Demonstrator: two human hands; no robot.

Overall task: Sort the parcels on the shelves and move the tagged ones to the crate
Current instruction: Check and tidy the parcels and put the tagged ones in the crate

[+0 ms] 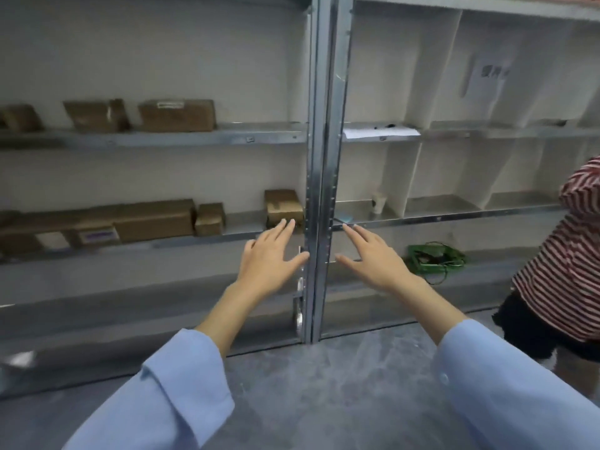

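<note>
Brown cardboard parcels stand on two metal shelves on the left. A small parcel [283,206] sits at the right end of the lower shelf [207,238], just beyond my left hand [269,261]. A long parcel with a white label [107,224] and a small cube parcel [209,219] lie further left. The upper shelf [227,136] carries a labelled parcel [177,115] and two more. My left hand is open with fingers spread, holding nothing. My right hand [373,258] is open too, right of the metal upright [324,164]. No crate is in view.
A person in a red-striped top [565,254] stands at the right edge. The right bay has white dividers, a sheet of paper [380,131], a white cup [379,203] and green cord [435,258] on the bottom shelf. Grey floor lies below.
</note>
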